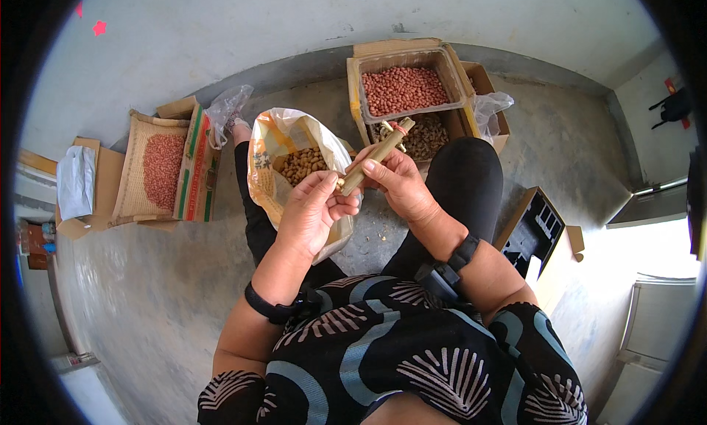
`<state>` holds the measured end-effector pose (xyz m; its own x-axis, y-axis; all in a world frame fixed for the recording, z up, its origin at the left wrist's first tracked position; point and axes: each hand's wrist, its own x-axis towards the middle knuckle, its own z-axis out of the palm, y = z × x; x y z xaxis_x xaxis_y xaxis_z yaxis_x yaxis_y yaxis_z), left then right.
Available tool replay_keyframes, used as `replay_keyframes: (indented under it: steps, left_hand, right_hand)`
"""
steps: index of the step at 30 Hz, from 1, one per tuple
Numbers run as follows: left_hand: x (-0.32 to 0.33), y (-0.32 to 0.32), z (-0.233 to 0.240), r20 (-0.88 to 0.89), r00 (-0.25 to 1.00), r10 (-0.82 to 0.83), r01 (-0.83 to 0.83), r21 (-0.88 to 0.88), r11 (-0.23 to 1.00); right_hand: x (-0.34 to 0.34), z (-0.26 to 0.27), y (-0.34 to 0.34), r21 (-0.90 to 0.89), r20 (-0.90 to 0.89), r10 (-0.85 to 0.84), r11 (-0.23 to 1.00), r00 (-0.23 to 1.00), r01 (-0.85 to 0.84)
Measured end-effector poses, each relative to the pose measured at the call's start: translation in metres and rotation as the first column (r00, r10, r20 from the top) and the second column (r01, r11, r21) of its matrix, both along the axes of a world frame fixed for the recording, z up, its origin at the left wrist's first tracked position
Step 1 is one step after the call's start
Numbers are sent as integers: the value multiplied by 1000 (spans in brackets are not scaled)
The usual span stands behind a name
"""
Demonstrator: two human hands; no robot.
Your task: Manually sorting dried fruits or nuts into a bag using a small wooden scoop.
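My right hand (402, 184) grips a split bamboo stick tool (381, 155) bound with a red tie near its far end. Between the fingertips of my left hand (314, 207) is an unshelled peanut (340, 183), held against the tool's near end. Below and beyond my hands, an open plastic-woven sack (264, 187) stands between my legs, with unshelled peanuts (302, 164) inside. Farther ahead, a clear plastic tub (363, 109) of shelled red peanut kernels (403, 89) rests on a cardboard box. Empty-looking peanut shells (431, 135) fill the box's opening under the tub.
At left, a woven tray (132, 171) of red kernels leans by a printed cardboard box (196, 176). Clear plastic bags (491, 107) hang near the boxes ahead. A box with black inserts (533, 226) lies right of my knee. Crumbs dot the concrete floor (370, 248).
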<state>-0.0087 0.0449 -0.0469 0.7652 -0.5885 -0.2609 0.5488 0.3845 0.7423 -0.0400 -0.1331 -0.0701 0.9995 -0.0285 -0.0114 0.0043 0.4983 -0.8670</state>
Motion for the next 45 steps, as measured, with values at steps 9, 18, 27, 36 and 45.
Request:
replay_keyframes:
  steps: [9,18,27,36,45]
  left_hand:
    - [2,1,0,-11,995,94,-95,-14,995]
    - [1,1,3,12,996,91,-91,33,995]
    - [0,-1,5,-15,999,49,-48,72,996]
    - [0,-1,1,-15,999,45,-44,67,997]
    - [0,1,2,32,999,24,-26,66,997]
  right_hand:
    - [-1,11,3,-4,46,-8,1000,999,8]
    - [-1,12,3,-3,58,-26,1000,998,26]
    - [-1,6,-4,-92,37,29,995,999,-26]
    - [-2,4,-1,-82,-20,-22,996,1000,20]
    - [-2,3,-3,76,-49,-8,997,999,12]
